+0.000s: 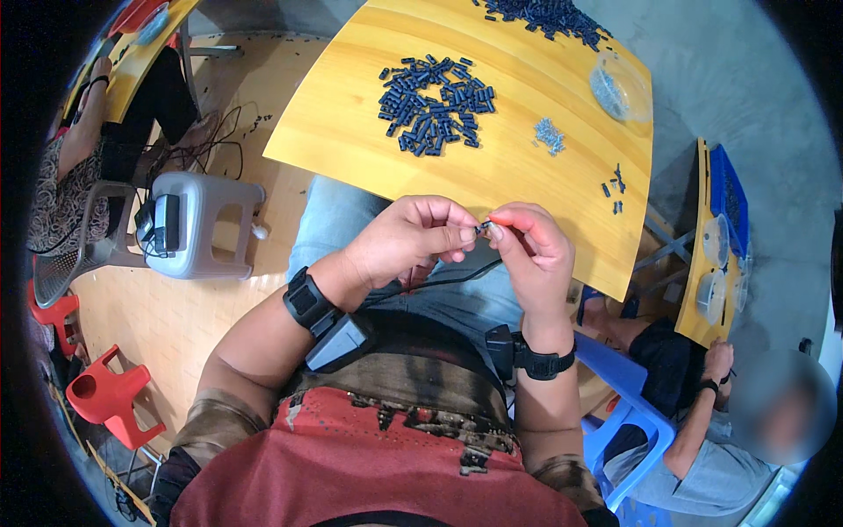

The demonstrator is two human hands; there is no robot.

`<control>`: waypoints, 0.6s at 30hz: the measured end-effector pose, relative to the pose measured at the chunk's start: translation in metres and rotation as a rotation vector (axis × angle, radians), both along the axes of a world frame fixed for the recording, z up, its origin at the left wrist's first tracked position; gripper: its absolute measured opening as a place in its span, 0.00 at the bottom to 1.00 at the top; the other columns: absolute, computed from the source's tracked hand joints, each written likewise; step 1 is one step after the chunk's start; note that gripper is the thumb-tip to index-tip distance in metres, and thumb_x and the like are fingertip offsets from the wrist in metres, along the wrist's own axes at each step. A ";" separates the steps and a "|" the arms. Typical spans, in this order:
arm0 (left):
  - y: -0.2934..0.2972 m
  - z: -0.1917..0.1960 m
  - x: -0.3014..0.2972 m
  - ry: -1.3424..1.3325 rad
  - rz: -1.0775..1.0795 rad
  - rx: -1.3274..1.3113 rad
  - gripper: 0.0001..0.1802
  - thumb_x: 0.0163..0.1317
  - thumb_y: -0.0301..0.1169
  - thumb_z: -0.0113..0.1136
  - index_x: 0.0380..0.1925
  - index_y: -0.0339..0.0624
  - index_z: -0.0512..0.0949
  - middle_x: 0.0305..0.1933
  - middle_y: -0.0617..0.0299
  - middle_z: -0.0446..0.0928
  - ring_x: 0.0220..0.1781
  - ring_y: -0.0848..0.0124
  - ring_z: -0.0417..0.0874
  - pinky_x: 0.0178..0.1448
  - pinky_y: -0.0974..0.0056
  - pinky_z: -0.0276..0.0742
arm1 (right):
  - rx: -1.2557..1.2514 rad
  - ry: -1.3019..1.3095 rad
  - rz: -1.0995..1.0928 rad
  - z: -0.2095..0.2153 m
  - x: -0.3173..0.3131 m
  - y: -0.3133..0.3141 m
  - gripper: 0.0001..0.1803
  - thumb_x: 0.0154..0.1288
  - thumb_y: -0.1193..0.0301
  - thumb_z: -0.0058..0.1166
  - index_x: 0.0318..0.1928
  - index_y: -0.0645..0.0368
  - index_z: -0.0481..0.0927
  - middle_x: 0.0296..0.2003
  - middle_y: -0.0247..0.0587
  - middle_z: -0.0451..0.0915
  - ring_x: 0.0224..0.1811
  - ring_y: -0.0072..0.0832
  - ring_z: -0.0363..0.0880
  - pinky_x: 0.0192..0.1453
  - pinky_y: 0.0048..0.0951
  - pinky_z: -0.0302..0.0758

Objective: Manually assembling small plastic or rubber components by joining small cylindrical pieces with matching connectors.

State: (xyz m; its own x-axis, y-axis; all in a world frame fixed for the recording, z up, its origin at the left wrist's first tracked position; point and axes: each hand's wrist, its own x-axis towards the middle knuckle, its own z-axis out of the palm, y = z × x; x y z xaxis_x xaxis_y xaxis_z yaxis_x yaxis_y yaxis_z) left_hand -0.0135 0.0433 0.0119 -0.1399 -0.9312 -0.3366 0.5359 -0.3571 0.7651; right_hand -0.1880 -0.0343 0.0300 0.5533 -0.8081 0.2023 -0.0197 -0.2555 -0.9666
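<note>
Just off the near edge of the yellow table [334, 114], above my lap, both hands meet at the fingertips. My left hand [406, 239] pinches a small black piece [481, 227] between thumb and forefinger. Thumb and forefinger of my right hand [539, 248] close at the other end of that piece; whatever they grip is too small and covered to make out. Beyond the hands lies a loose heap of short black cylindrical parts [421, 116]. To its right is a little pile of small silvery pieces [550, 136].
A clear bowl [634, 81] of silvery bits and a bigger black heap [553, 16] sit farther back. Several black pieces [619, 180] lie near the right edge. Grey stool [211, 198] and red stool [110, 391] stand left; a seated person [702, 448] is at right.
</note>
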 end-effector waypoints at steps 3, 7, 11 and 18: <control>0.004 0.002 0.001 0.025 -0.011 0.010 0.11 0.63 0.33 0.61 0.41 0.38 0.77 0.34 0.64 0.80 0.33 0.80 0.78 0.28 0.77 0.72 | 0.015 -0.024 0.016 0.001 0.000 0.003 0.08 0.57 0.84 0.57 0.38 0.63 0.81 0.37 0.38 0.79 0.38 0.22 0.76 0.40 0.20 0.72; 0.008 0.006 0.001 0.087 -0.029 0.005 0.10 0.63 0.32 0.61 0.40 0.37 0.78 0.34 0.63 0.80 0.32 0.79 0.78 0.33 0.76 0.74 | -0.003 -0.033 0.045 0.003 -0.001 0.007 0.08 0.56 0.85 0.57 0.37 0.63 0.81 0.36 0.39 0.79 0.37 0.22 0.77 0.40 0.20 0.72; 0.010 0.007 0.001 0.113 -0.029 0.009 0.10 0.63 0.32 0.61 0.39 0.37 0.78 0.33 0.63 0.80 0.32 0.78 0.78 0.36 0.75 0.75 | -0.059 -0.020 0.077 0.006 -0.002 0.008 0.08 0.55 0.85 0.57 0.36 0.64 0.81 0.35 0.39 0.79 0.37 0.23 0.78 0.39 0.21 0.73; 0.013 0.009 0.003 0.226 -0.057 -0.038 0.08 0.63 0.31 0.60 0.39 0.40 0.78 0.33 0.65 0.80 0.30 0.79 0.80 0.30 0.74 0.73 | -0.090 -0.026 0.139 0.014 -0.001 0.004 0.08 0.54 0.86 0.57 0.35 0.63 0.81 0.34 0.40 0.79 0.35 0.24 0.78 0.37 0.20 0.73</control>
